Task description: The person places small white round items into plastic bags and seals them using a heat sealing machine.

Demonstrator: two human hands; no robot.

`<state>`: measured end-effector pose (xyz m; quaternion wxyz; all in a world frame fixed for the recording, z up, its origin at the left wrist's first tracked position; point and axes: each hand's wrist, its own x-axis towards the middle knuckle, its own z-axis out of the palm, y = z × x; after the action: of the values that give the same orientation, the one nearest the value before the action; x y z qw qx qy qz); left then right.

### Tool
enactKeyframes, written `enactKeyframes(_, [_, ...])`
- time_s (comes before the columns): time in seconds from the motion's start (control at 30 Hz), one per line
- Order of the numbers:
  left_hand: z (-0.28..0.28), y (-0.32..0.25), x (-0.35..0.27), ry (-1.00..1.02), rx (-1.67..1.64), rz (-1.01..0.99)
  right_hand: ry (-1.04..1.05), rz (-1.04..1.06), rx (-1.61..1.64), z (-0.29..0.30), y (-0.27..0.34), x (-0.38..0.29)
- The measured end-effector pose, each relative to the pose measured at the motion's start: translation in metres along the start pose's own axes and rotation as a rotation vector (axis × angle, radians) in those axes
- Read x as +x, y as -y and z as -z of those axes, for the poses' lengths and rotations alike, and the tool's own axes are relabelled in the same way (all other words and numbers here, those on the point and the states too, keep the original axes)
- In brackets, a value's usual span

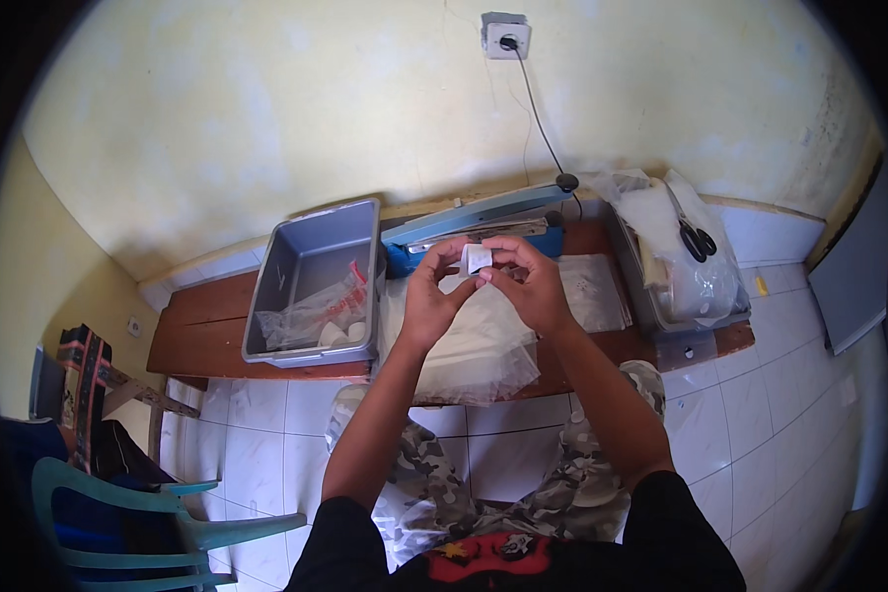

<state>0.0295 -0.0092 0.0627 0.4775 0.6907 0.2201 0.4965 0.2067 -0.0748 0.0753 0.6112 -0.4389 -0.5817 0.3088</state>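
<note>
A small white item [477, 257], rolled or folded like paper, is held up between the fingertips of both hands; faint marks show on its face. My left hand [441, 290] grips its left side, and my right hand [527, 287] holds the right side and lower edge. Beneath the hands, a stack of clear plastic bags [466, 362] lies on the wooden bench [211, 325]. Just beyond them stands a blue impulse sealer [481, 211] with its long arm raised. Flat plastic packets [592, 292] lie to the right of my right hand.
At left, a grey plastic bin [311, 357] holds a crumpled clear bag [318, 314] and white pieces [334, 335]. Black-handled scissors [697, 241] rest on plastic in the right bin [642, 296]. A power cord [536, 115] runs from the wall socket [508, 41]. A green plastic chair [115, 485] stands at lower left.
</note>
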Motion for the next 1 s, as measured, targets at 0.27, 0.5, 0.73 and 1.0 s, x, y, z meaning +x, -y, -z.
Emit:
enactKeyframes(0.27, [0.014, 0.018, -0.023, -0.099, 0.158, -0.028, -0.028, -0.116, 0.087, -0.01, -0.015, -0.003])
enactKeyframes(0.5, [0.008, 0.034, -0.034, -0.096, 0.151, 0.013, -0.059, -0.311, 0.154, -0.009, -0.025, -0.002])
enactKeyframes(0.73, [0.003, 0.043, -0.032, -0.077, 0.025, 0.109, -0.013, -0.203, 0.036, -0.002, -0.032, -0.006])
enactKeyframes(1.0, [-0.001, 0.048, -0.035, -0.066, 0.095, 0.161, -0.005, -0.027, -0.473, 0.0, -0.013, -0.007])
